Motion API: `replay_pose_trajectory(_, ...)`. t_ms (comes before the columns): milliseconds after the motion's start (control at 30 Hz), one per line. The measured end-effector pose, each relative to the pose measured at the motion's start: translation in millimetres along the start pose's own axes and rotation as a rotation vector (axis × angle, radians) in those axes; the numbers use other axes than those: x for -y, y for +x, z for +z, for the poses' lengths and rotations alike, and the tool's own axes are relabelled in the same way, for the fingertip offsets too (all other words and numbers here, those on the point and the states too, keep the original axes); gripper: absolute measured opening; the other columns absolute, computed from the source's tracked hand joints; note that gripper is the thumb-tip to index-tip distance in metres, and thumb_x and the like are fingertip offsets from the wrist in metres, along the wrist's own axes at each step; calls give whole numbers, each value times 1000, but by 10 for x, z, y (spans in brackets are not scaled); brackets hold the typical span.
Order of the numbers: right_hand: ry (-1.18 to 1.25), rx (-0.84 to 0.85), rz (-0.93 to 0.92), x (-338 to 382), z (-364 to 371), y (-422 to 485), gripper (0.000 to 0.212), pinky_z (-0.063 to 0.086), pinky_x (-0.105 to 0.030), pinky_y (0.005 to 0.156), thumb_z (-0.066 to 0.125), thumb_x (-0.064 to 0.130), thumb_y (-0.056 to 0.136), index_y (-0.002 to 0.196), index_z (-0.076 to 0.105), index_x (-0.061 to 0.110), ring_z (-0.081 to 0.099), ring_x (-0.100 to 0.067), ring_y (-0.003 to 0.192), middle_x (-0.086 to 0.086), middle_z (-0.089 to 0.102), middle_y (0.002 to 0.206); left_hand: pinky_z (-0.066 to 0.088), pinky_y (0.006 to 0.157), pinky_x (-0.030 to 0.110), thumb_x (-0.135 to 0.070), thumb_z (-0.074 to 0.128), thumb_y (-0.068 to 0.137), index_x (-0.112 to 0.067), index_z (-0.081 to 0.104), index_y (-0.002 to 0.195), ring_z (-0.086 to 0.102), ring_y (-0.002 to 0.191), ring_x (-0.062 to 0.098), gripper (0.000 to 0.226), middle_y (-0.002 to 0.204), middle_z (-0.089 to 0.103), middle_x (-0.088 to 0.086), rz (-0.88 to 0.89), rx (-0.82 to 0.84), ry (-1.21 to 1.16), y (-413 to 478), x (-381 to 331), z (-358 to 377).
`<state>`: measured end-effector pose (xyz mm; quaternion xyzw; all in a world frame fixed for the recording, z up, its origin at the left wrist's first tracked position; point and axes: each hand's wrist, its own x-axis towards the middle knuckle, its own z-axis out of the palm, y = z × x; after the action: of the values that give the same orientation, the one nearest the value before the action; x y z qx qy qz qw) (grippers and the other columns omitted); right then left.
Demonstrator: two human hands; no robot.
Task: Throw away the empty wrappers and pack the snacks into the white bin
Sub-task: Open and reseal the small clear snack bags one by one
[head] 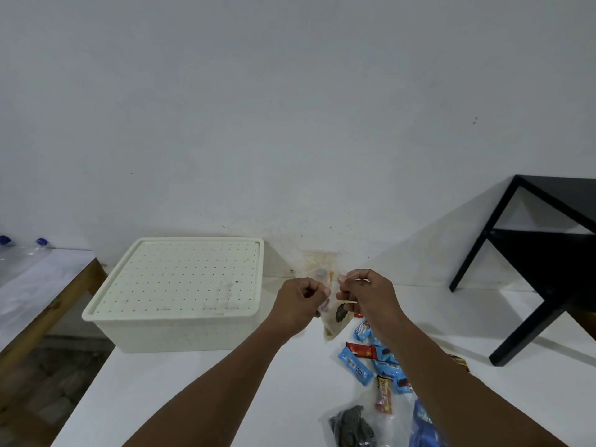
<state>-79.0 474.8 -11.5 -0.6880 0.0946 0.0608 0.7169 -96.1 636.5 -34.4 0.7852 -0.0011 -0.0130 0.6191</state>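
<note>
At far left, two clear bottles (19, 250) with blue caps lie on a separate wooden-edged table, apart from the work. The white bin (180, 304) sits on the white surface (200, 388) against the wall with its perforated lid (183, 279) fully seated; nothing can be seen inside, and by appearance no snack has been packed yet.

At centre, the left hand (298, 301) and the right hand (366, 293) are raised above the surface, each pinching an upper edge of a clear plastic wrapper (325, 285) held between them. The wrapper looks stained and holds a dark scrap; whether it is truly empty cannot be told.

Right of centre, the snacks (371, 359) lie scattered on the surface: blue, red and yellow packets, plus a clear bag of dark biscuits (350, 424) at the bottom edge. A black stand (548, 253) occupies the far right. No waste container is visible.

Assessment: early stage. The lid remains to be lifted, the wrapper discarded, all packets transferred.
</note>
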Motion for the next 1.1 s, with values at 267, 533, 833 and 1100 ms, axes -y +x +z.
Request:
replay_pose_trajectory(267,-16,55,-23,-41,-49,-21,24,56,-27,64,65,2,90,111,61,14,73,-21,78,-10,74,85,63,70,32,-21,63,94,-13,73,81,73,71,21,18,77,76,6,-7,-75,91,0,-17,42)
replay_pose_trajectory(533,-25,29,-4,-136,-76,82,26,56,-36,72,64,-2,88,111,62,10,70,-23,75,-13,71,82,60,67,29,-20,63,95,-13,71,81,75,76,23,17,83,75,9,-48,-34,41,57,82,19)
replay_pose_trajectory(833,181,-109,219,-475,-122,340,26,56,-33,65,64,-8,86,109,61,3,67,-27,74,-21,67,89,50,85,27,-23,65,88,-20,69,63,64,93,7,25,95,70,-8,-53,-61,107,84,547,48)
replay_pose_trajectory(1100,120,-92,286,-670,-90,826,31,57,-37,73,65,-4,85,113,59,10,69,-26,76,-18,70,92,58,89,27,-21,66,88,-25,73,114,69,102,8,27,125,69,-7,-89,46,208,400,977,169)
